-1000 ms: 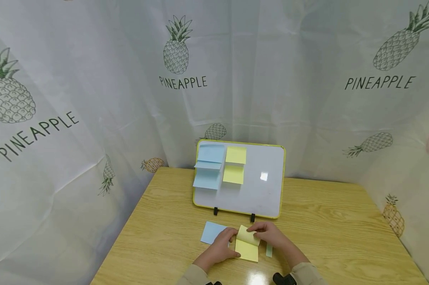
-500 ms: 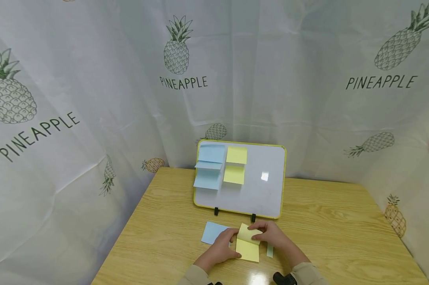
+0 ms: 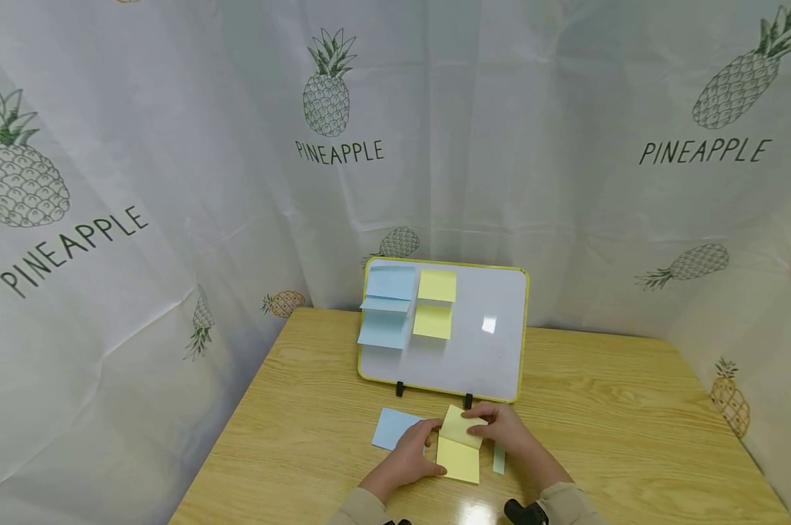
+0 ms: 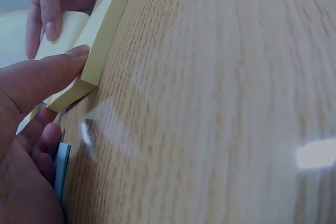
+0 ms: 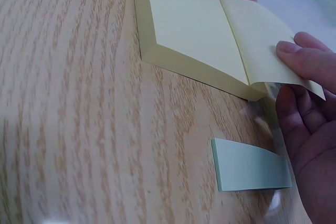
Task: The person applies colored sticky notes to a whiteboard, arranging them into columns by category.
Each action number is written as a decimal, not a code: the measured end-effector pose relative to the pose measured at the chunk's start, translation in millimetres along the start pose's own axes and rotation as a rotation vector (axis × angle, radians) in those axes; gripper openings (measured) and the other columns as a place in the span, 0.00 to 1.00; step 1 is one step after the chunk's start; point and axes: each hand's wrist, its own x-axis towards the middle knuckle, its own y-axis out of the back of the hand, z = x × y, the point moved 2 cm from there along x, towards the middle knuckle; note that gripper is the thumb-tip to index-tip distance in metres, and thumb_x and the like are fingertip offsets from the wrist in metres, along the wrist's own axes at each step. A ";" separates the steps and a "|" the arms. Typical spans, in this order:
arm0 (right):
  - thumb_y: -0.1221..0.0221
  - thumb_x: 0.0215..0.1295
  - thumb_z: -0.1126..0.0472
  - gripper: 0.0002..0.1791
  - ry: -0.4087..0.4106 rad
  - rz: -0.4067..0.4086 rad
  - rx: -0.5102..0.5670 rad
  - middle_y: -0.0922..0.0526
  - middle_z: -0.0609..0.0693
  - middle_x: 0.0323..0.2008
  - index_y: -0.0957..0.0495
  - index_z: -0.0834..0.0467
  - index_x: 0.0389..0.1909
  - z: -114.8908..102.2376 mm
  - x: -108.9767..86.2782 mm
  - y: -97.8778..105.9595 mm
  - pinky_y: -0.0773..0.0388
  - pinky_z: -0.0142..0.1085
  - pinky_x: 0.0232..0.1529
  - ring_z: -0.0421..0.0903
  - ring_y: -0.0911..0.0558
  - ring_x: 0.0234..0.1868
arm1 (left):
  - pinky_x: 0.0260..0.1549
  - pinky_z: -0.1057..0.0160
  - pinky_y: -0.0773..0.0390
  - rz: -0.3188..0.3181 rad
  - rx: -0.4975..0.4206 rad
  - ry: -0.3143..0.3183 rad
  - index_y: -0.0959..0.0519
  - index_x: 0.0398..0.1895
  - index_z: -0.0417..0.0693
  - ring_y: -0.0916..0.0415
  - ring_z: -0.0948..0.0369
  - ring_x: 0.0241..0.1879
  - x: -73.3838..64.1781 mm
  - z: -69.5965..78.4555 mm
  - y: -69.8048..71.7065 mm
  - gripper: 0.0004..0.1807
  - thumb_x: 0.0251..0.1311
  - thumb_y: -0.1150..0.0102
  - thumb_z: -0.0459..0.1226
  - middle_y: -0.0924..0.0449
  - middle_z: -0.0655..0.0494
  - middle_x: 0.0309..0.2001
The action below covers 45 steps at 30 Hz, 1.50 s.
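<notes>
Yellow notepad (image 3: 458,463), a thick square block, lies on the grained wooden table (image 3: 290,430) in front of the glossy whiteboard (image 3: 480,357); my left hand (image 3: 407,456) grips its edge, my right hand (image 3: 508,430) pinches its thin, lifted sheet (image 3: 458,428).

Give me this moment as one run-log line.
left hand: holds yellow sticky-note pad | right hand: pinches lifted top sheet | whiteboard: blue notes, yellow notes

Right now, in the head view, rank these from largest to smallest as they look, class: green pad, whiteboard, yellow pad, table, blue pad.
1. Table
2. Whiteboard
3. Yellow pad and blue pad, unranked: the left hand hides part of the blue one
4. Green pad
</notes>
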 end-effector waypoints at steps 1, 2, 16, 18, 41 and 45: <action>0.33 0.58 0.69 0.16 0.001 0.006 -0.004 0.22 0.65 0.52 0.18 0.68 0.47 -0.2 -0.1 0.4 0.22 0.33 0.45 0.65 0.25 0.56 | 0.40 0.61 0.30 -0.003 -0.007 0.003 0.34 0.68 0.48 0.33 0.67 0.40 -0.1 0.1 0.2 0.45 0.45 0.21 0.42 0.30 0.61 0.56; 0.33 0.58 0.69 0.15 0.002 0.013 -0.010 0.21 0.65 0.51 0.18 0.68 0.47 -0.1 0.0 0.9 0.22 0.33 0.45 0.65 0.25 0.56 | 0.40 0.61 0.30 -0.006 -0.012 0.006 0.34 0.68 0.49 0.33 0.66 0.41 -0.3 0.6 0.5 0.45 0.46 0.22 0.42 0.30 0.60 0.57; 0.34 0.59 0.70 0.14 0.013 0.061 -0.035 0.19 0.62 0.47 0.17 0.68 0.47 -1.8 1.8 5.6 0.23 0.31 0.46 0.62 0.22 0.54 | 0.40 0.61 0.34 0.000 0.027 0.006 0.35 0.69 0.48 0.35 0.68 0.38 -1.8 4.1 1.4 0.46 0.47 0.22 0.43 0.31 0.63 0.54; 0.33 0.58 0.70 0.15 0.016 0.068 -0.038 0.19 0.61 0.45 0.17 0.68 0.46 -2.4 1.7 6.6 0.23 0.31 0.46 0.60 0.21 0.53 | 0.40 0.61 0.33 0.000 0.026 0.007 0.35 0.69 0.48 0.35 0.67 0.38 -1.6 4.8 1.6 0.46 0.47 0.22 0.42 0.31 0.62 0.55; 0.31 0.56 0.67 0.16 -0.014 0.161 -0.012 0.18 0.60 0.46 0.17 0.68 0.46 -9.3 -1.1 17.3 0.27 0.27 0.49 0.38 0.20 0.49 | 0.41 0.60 0.30 0.000 -0.014 0.010 0.38 0.71 0.49 0.33 0.67 0.40 -2.9 8.6 2.9 0.49 0.46 0.22 0.40 0.29 0.57 0.59; 0.30 0.55 0.69 0.17 -0.018 0.193 0.002 0.18 0.61 0.46 0.17 0.69 0.46 -6.9 -0.5 19.6 0.24 0.28 0.46 0.36 0.20 0.46 | 0.41 0.60 0.30 -0.001 -0.011 0.013 0.39 0.71 0.50 0.33 0.67 0.41 -3.0 7.5 2.5 0.49 0.46 0.22 0.40 0.29 0.58 0.59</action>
